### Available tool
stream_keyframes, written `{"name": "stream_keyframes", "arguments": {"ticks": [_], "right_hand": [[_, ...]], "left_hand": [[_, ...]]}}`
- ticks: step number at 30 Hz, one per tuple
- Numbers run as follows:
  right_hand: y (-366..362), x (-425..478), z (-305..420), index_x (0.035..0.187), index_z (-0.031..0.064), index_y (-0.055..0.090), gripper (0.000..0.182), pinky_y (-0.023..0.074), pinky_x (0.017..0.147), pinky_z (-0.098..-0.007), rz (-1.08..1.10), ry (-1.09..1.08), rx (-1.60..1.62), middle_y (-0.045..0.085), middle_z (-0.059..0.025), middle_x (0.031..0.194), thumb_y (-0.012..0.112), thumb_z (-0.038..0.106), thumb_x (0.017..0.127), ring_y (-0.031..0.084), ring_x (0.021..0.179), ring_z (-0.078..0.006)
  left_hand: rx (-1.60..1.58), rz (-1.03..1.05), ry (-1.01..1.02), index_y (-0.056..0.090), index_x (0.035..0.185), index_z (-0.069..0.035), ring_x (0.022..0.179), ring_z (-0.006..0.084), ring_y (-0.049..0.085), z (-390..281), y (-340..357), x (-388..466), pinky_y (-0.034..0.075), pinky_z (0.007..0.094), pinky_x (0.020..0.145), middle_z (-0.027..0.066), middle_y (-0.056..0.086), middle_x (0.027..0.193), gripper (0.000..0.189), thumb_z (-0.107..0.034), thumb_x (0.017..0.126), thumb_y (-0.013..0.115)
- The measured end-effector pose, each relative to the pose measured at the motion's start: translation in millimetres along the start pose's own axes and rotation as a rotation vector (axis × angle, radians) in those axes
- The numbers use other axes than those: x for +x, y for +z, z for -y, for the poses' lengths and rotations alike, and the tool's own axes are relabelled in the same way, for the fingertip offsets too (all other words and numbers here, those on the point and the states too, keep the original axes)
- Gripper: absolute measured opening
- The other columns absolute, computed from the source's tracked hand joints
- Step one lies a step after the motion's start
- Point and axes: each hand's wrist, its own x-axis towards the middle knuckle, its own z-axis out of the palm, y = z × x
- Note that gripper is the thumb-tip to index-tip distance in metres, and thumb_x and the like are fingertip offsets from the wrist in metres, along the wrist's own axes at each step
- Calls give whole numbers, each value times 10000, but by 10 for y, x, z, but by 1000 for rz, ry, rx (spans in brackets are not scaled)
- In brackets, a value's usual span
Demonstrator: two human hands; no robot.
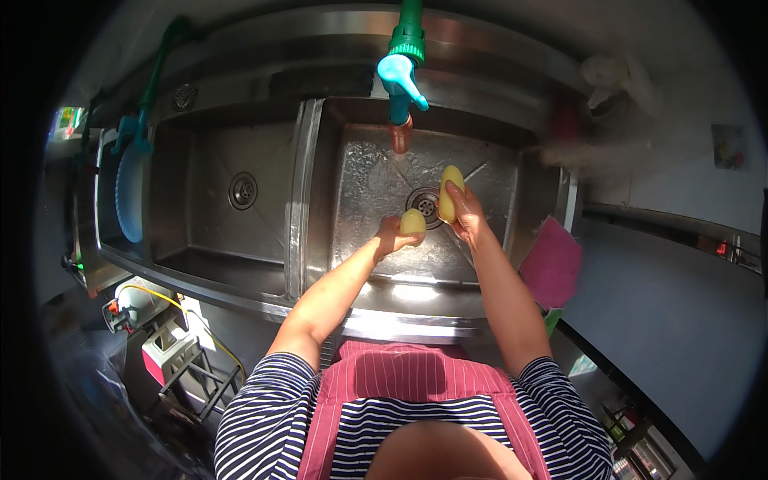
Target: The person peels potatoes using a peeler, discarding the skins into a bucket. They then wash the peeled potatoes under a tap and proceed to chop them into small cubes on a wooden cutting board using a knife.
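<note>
Both of my hands are over the right basin of a stainless steel sink (360, 180). My left hand (391, 236) grips a short, pale yellow piece of what looks like a peeled vegetable (413, 222), rounded at its upper end. A longer pale yellow piece (452, 177) is in my right hand (467, 210), with the thumb along it, beside the drain strainer (425, 206). The two pieces are apart. Above them hangs a tap with a blue lever (397, 72) and a copper-coloured spout (401, 137). The basin floor looks wet.
Left of the divider (303, 198) lies a second basin (240, 144), with a blue plastic container (128, 192) and another tap (139, 129) beyond it. A pink cloth (552, 264) hangs at the sink's right end. A gas cylinder (141, 300) and a stool (170, 348) stand lower left.
</note>
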Motion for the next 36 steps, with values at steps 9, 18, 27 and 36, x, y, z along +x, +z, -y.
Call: {"name": "stream_keyframes", "arguments": {"ticks": [9, 18, 27, 36], "right_hand": [[9, -60, -702, 1222, -33, 457, 661, 478, 854, -325, -279, -298, -607, 591, -159, 1097, 777, 285, 739, 584, 1000, -222], [-453, 328, -460, 1207, 20, 475, 578, 488, 775, -313, -430, -231, -338, 595, -100, 1043, 738, 314, 784, 592, 903, -193], [-272, 811, -52, 1256, 13, 442, 492, 485, 806, -321, 4, -89, -13, 556, -111, 1112, 645, 245, 873, 567, 977, -195], [592, -79, -497, 1347, 46, 329, 767, 376, 977, -464, -287, -611, -928, 360, -225, 1312, 737, 279, 740, 411, 1167, -392]], "left_hand": [[-533, -253, -331, 459, 1276, -217, 1075, 164, 517, -620, 248, -132, 451, 375, 882, 9, 545, 1183, 589, -477, 796, 678], [-928, -374, 119, 476, 1261, -106, 1063, 162, 541, -270, -240, 478, 448, 309, 862, 26, 578, 1138, 525, -408, 863, 637], [-716, -141, 44, 428, 1327, -130, 1194, 241, 482, -869, -351, 871, 402, 474, 961, 54, 499, 1306, 623, -501, 854, 592], [-1435, 101, 385, 514, 1205, -124, 1078, 278, 542, -571, -279, 470, 444, 431, 944, 107, 548, 1197, 673, -687, 873, 353]]}}
